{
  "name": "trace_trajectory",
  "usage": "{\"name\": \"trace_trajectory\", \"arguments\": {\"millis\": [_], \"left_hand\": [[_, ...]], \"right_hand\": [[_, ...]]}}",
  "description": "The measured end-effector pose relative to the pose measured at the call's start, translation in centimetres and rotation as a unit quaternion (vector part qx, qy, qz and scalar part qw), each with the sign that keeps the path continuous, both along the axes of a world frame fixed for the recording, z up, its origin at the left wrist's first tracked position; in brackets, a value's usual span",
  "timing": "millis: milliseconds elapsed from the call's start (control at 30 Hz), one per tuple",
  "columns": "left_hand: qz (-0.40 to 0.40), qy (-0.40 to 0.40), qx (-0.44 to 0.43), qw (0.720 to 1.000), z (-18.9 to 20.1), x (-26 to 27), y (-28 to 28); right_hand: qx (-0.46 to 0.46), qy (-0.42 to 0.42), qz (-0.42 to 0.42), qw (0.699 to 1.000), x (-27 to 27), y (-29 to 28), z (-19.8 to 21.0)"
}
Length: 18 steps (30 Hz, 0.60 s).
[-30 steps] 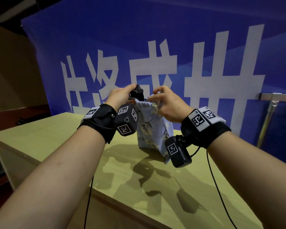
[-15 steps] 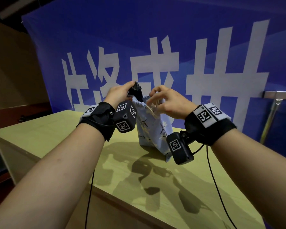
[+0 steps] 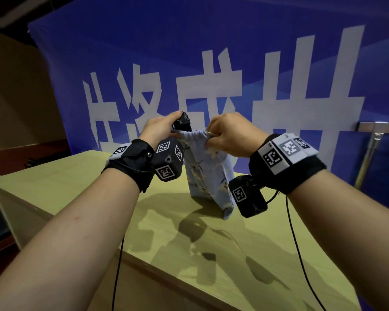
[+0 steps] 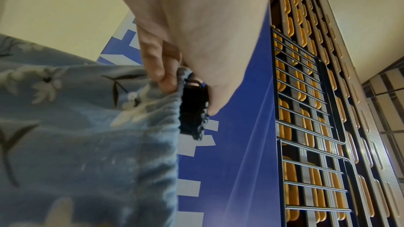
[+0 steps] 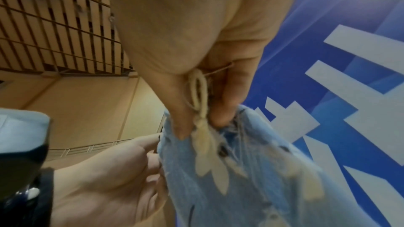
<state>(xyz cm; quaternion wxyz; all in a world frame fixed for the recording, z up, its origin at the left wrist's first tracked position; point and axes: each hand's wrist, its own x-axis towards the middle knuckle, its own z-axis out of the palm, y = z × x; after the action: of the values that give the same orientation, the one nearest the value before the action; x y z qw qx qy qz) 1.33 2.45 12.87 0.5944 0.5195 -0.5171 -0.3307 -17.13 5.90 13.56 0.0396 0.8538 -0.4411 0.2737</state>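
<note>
1. The black object (image 3: 182, 122) is mostly hidden. Only its top shows above the mouth of the pouch (image 3: 202, 171), and what it is cannot be made out. The left wrist view shows a dark lump with a knobbly edge.
2. The left hand (image 3: 160, 129) keeps a narrow grip, thumb and fingers pinching the black object together with the pouch's left rim.
3. The right hand (image 3: 231, 133) pinches the right rim, with the pale cord (image 5: 200, 92) bunched between thumb and fingers. The right wrist view is blurred.
4. The pouch hangs upright between the two hands, over the middle of the bench (image 3: 76, 176). The right wrist camera (image 3: 248, 196) covers its lower right side. Whether its bottom corner touches the wood cannot be told.
5. The bench's near edge runs diagonally under the forearms. Its top extends well to the left of the pouch and toward the person.
6. A blue banner (image 3: 279, 63) stands behind the far edge. A metal rail (image 3: 377, 126) sits at the right, well apart from the right hand.
</note>
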Motion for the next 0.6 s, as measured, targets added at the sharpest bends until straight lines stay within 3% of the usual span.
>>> {"name": "trace_trajectory", "arguments": {"millis": [133,333,467,600], "left_hand": [[-0.013,-0.008,-0.008,1.0,-0.1,0.0,0.2],[-0.038,-0.029,-0.021,0.999,-0.1,-0.4,0.5],[-0.049,-0.041,-0.029,0.998,-0.1,-0.3,0.6],[-0.066,-0.055,-0.028,0.996,-0.2,-0.4,0.6]], "right_hand": [[-0.013,0.016,-0.04,0.999,-0.7,0.1,0.8],[-0.036,0.059,-0.027,0.997,-0.7,0.3,1.2],[0.019,-0.081,0.004,0.997,-0.6,0.6,2.1],[0.031,-0.223,0.044,0.973,-0.4,0.4,2.8]]}}
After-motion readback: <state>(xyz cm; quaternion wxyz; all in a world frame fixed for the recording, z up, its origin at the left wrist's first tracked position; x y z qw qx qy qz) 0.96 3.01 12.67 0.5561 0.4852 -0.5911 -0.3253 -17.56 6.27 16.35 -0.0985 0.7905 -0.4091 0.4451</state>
